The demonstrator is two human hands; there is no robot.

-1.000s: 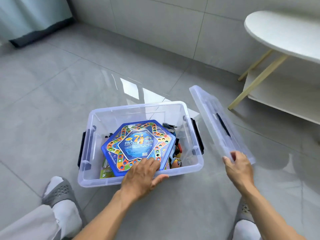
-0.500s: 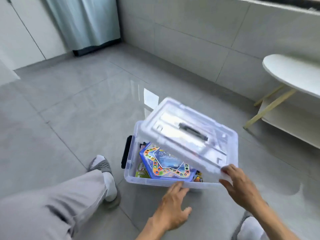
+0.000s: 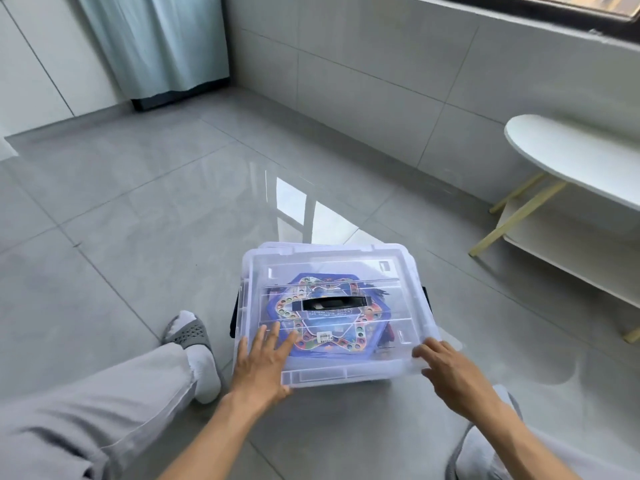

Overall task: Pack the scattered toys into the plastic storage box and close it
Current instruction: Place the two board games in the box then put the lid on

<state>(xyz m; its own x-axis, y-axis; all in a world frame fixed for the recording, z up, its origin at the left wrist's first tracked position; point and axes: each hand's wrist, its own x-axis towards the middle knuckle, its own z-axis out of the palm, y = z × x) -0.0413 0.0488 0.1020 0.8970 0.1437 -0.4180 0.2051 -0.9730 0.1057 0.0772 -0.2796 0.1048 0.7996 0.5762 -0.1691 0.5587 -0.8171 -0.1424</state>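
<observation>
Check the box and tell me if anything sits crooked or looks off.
The clear lid lies on the storage box slightly skewed: the box's far rim peeks out beyond it. Left hand rests flat on the lid, right hand at its near corner. Nothing spilled.

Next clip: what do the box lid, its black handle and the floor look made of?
Lid: clear, faintly frosted plastic, likely; the game board shows through it. Handle: opaque black, probably matte plastic. Floor: glossy grey tile, ceramic or similar; grout lines and window glare show.
</observation>
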